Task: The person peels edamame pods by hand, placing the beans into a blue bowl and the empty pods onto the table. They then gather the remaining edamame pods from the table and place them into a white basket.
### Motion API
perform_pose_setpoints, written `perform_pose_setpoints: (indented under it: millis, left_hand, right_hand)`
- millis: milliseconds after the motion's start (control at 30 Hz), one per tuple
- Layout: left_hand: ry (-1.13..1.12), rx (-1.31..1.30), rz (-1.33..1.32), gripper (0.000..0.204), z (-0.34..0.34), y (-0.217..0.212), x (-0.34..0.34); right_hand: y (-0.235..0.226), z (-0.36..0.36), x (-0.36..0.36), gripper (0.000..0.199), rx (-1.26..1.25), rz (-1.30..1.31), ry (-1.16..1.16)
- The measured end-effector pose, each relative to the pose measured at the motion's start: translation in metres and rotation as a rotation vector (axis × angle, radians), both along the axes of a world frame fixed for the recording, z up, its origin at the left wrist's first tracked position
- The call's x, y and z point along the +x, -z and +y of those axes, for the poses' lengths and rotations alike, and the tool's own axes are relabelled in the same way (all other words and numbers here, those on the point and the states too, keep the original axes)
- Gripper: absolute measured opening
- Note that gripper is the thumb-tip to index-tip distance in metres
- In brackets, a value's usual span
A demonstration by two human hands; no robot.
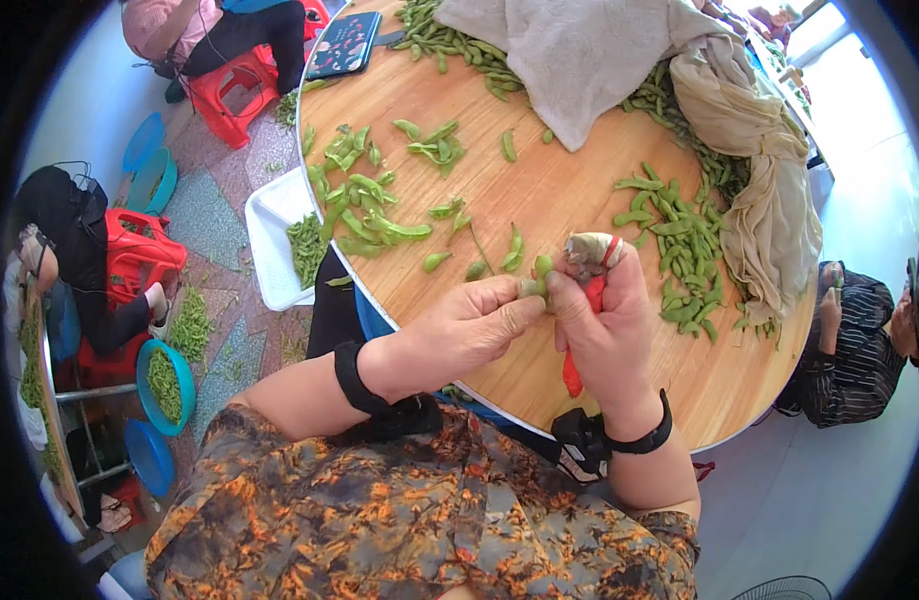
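Observation:
My left hand (469,330) pinches a green bean pod (535,283) at its lower end, over the round wooden table (539,190). My right hand (604,320) grips a red-handled tool (579,345) and meets the same pod from the right; its thumb is wrapped in a soiled bandage (589,250). Both wrists carry black bands. Loose green pods (364,210) lie on the table to the left and a denser heap of pods (684,255) lies to the right of my hands.
A beige cloth (619,60) covers more pods at the far side. A white tray (279,240) with pods sits on the floor left of the table. Other people sit around on red stools (234,90); blue bowls (164,385) hold pods. A dark tablet (344,45) lies at the far edge.

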State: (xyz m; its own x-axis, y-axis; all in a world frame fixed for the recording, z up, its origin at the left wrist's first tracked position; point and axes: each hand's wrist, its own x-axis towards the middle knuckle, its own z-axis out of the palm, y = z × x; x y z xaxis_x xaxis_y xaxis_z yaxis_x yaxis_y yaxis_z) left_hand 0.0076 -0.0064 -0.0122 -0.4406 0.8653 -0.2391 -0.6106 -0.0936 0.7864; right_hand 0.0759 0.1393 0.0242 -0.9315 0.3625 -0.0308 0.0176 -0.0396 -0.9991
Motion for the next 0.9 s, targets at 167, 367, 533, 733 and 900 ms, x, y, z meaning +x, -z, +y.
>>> perform_pose_setpoints:
  millis: [167,367,533,733,900]
  left_hand:
    - [0.022,0.000,0.372,0.022,-0.006,-0.006,-0.007]
    - [-0.026,0.096,0.422,0.025,-0.008,0.008,-0.006]
    - [-0.046,-0.148,0.905,0.019,-0.014,-0.003,-0.008]
    - [-0.145,-0.103,1.196,0.019,-0.013,0.008,-0.003]
    - [0.180,0.125,0.026,0.023,-0.019,-0.003,-0.005]
  right_hand:
    - [0.001,0.019,0.001,0.015,0.178,0.042,0.012]
    - [-0.008,0.023,0.006,0.012,-0.155,-0.273,-0.496]
    - [-0.008,0.019,0.005,0.009,-0.072,-0.306,-0.487]
    - [-0.003,0.013,0.005,0.011,0.083,-0.225,-0.426]
    - [-0.012,0.015,0.006,0.016,-0.474,-0.313,-0.512]
